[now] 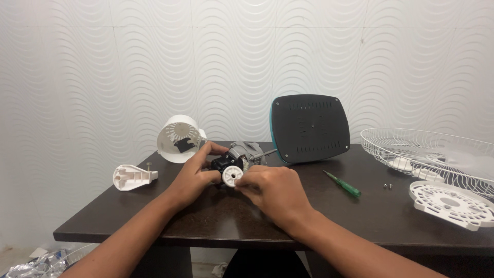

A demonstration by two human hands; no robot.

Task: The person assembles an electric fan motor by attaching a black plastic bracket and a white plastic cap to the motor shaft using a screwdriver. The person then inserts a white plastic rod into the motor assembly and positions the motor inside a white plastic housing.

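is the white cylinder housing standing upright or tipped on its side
Tipped on its side: the white cylinder housing lies on the table behind the left hand, its open end facing the camera, inside visible.

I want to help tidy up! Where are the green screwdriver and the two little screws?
green screwdriver (343, 185), head view, on the middle of its handle.
two little screws (387, 186), head view, on the left screw's head.

Motor (246, 156) on table (216, 216) centre — screwdriver (342, 184) right, housing (178, 138) behind-left
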